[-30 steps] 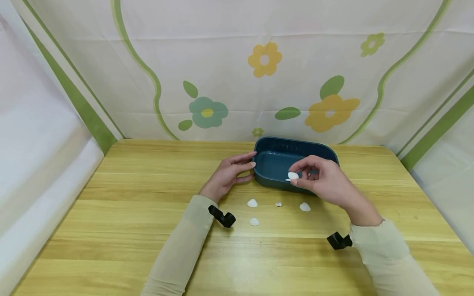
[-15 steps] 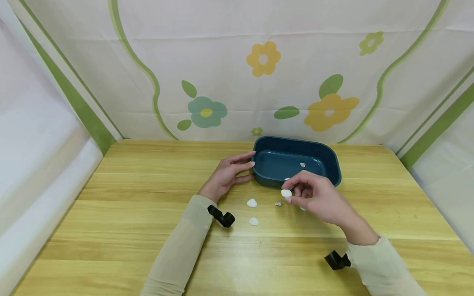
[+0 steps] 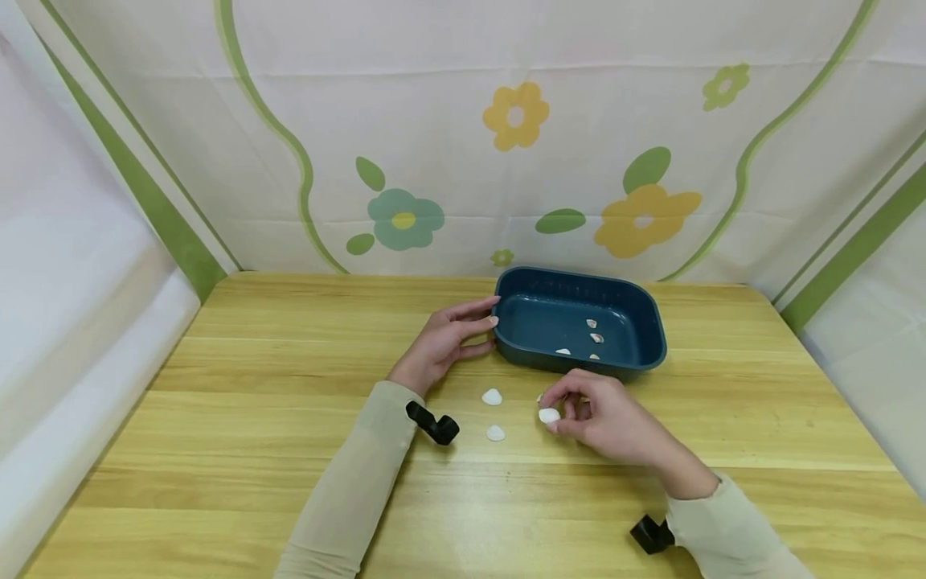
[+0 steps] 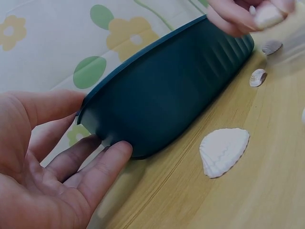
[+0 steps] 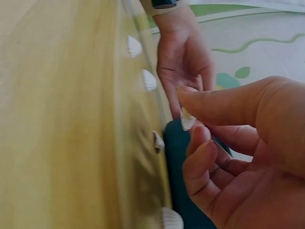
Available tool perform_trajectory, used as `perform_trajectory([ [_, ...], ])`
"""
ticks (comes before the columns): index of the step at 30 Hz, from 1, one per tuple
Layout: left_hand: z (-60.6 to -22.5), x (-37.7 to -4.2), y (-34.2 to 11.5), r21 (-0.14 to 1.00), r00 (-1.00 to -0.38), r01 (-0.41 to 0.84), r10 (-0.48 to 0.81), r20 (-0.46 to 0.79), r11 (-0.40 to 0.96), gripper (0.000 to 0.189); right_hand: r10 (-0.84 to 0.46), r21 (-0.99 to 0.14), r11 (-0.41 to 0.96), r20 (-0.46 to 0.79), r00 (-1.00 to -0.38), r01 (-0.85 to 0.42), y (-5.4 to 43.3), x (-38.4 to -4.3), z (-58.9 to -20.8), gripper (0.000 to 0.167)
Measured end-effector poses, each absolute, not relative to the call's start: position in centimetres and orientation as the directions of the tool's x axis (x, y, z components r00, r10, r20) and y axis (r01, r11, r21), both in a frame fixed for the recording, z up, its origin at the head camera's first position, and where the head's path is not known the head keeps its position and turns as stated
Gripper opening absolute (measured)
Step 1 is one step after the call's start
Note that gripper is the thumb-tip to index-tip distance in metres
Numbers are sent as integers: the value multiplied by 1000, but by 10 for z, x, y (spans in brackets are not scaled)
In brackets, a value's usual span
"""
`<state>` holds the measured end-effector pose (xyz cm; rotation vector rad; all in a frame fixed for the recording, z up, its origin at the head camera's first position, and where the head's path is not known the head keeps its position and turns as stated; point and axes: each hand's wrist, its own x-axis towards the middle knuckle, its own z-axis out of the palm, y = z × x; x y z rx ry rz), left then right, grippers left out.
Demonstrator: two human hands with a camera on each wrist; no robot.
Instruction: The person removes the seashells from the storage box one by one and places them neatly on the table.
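In the head view my right hand pinches a white seashell between thumb and fingertips, low in front of the dark teal basin. The right wrist view shows this held seashell edge-on. My left hand touches the basin's left end with its extended fingertips right at the rim and outer wall. Several small shells lie inside the basin. On the wood in front are a white shell and, nearer, another white shell. A small brownish-white shell is mostly hidden behind my right hand in the head view.
Beyond that small shell, a ribbed shell lies beside the basin's front wall, hidden by my right hand in the head view. The wooden table ends at a flower-printed curtain behind the basin.
My right hand has moved from over the basin toward the front and left, down near the table, still pinching the white seashell. The shells inside the basin have come into view. The left hand stays put.
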<state>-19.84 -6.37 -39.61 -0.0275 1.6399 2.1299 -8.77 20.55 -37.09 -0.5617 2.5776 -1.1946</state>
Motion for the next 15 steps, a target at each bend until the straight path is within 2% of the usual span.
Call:
perform_trajectory([
  [5, -396, -198, -64, 913, -897, -360, 338, -284, -190, 45, -475, -760, 607, -115, -873, -230, 204, -89, -378, 21],
  [15, -396, -198, -64, 914, -897, -361, 338, -285, -188, 45, -488, -747, 616, -110, -866, -252, 200, -89, -384, 19],
])
